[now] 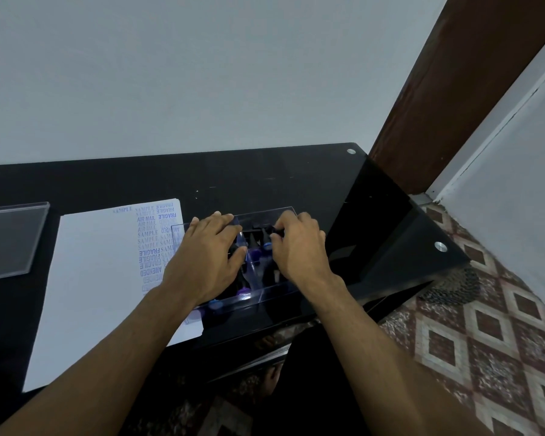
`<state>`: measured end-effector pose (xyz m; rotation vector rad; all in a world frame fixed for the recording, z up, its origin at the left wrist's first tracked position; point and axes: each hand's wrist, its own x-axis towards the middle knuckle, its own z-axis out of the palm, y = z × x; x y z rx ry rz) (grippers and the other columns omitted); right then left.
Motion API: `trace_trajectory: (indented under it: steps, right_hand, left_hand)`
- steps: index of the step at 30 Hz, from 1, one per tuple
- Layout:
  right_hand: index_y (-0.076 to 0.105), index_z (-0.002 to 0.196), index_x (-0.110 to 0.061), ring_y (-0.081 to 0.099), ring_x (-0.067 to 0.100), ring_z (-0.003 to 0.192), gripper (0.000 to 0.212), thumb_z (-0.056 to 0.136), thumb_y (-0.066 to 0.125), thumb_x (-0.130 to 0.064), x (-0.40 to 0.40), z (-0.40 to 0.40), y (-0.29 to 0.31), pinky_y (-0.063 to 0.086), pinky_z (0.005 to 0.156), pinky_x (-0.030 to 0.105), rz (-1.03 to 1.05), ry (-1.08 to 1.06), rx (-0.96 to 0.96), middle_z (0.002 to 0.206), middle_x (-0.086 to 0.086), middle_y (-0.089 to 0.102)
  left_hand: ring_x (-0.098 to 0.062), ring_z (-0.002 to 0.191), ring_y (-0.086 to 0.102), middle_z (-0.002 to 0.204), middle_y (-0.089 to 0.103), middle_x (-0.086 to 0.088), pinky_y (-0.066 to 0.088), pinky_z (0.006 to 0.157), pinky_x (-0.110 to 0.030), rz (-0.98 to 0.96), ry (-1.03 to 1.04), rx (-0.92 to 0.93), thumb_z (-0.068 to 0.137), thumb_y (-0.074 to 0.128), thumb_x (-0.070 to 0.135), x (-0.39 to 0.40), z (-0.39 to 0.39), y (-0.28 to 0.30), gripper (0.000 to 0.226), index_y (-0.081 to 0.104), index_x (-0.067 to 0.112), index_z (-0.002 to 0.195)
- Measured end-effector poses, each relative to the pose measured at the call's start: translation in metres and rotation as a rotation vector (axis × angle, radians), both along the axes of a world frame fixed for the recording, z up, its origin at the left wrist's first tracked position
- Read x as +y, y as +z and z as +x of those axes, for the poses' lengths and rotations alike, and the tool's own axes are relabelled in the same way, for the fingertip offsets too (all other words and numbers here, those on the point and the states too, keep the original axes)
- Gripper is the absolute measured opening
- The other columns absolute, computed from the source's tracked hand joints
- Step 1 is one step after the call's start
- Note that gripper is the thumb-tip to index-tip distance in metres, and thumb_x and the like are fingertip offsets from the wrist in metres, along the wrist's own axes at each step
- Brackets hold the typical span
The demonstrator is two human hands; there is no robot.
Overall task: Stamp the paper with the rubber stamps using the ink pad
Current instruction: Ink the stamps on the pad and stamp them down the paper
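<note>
Head view: hands in clear box (rubber stamps inside)

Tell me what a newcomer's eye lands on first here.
Two bare hands meet over a clear plastic box of rubber stamps near the black table's front edge: the left hand rests on its left part, and the right hand pinches a dark stamp inside it. Just left lies the white paper, its right strip crowded with blue prints such as SAMPLE, FRAGILE and AIR MAIL.
</note>
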<state>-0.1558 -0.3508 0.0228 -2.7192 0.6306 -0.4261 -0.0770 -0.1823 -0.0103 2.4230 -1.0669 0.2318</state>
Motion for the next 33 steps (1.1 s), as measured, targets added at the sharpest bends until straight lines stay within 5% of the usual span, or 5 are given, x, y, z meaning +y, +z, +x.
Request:
trace_trajectory:
  steps: [7, 13, 21, 28, 33]
  right_hand:
    - [0.06, 0.119, -0.018, 0.05, 0.013, 0.098, 0.026, 0.095, 0.057, -0.009, 0.0, -0.006, -0.003, 0.053, 0.085, 0.033, 0.055, 0.054, -0.112, 0.111, 0.001, 0.053]
    - [0.068, 0.114, -0.016, 0.054, 0.011, 0.099, 0.02, 0.097, 0.059, -0.016, 0.006, -0.008, 0.001, 0.054, 0.082, 0.024, 0.132, 0.088, -0.197, 0.112, 0.001, 0.052]
    - [0.062, 0.123, -0.012, 0.058, 0.016, 0.102, 0.027, 0.096, 0.06, -0.016, 0.04, -0.005, 0.013, 0.055, 0.086, 0.032, 0.092, 0.139, -0.284, 0.118, 0.002, 0.056]
    - [0.068, 0.109, -0.01, 0.058, 0.014, 0.09, 0.019, 0.092, 0.063, -0.006, 0.104, 0.01, 0.023, 0.056, 0.08, 0.029, 0.144, 0.291, -0.302, 0.111, 0.003, 0.054]
    - [0.067, 0.116, -0.011, 0.06, 0.016, 0.095, 0.021, 0.095, 0.061, -0.012, 0.162, 0.024, 0.025, 0.056, 0.086, 0.03, 0.166, 0.386, -0.257, 0.115, 0.003, 0.054]
  left_hand:
    - [-0.023, 0.144, 0.038, 0.147, 0.052, -0.005, 0.024, 0.122, -0.05, 0.013, 0.001, -0.001, 0.097, 0.058, 0.039, 0.0, 0.0, 0.001, 0.043, 0.061, 0.016, 0.133]
    - [-0.024, 0.143, 0.039, 0.146, 0.053, -0.005, 0.024, 0.122, -0.05, 0.011, 0.001, 0.012, 0.096, 0.059, 0.038, 0.0, 0.0, 0.002, 0.043, 0.061, 0.017, 0.134]
    - [-0.027, 0.141, 0.041, 0.143, 0.056, -0.008, 0.036, 0.115, -0.052, -0.067, 0.087, 0.079, 0.095, 0.064, 0.033, 0.018, -0.005, 0.015, 0.042, 0.062, 0.014, 0.132]
    - [-0.021, 0.145, 0.037, 0.152, 0.049, -0.002, 0.015, 0.12, -0.036, -0.038, 0.273, 0.078, 0.099, 0.057, 0.042, 0.09, -0.006, 0.019, 0.047, 0.056, 0.021, 0.14]
    - [-0.019, 0.148, 0.033, 0.156, 0.043, 0.001, 0.018, 0.124, -0.041, -0.043, 0.407, 0.106, 0.099, 0.054, 0.045, 0.155, -0.012, 0.023, 0.049, 0.054, 0.023, 0.143]
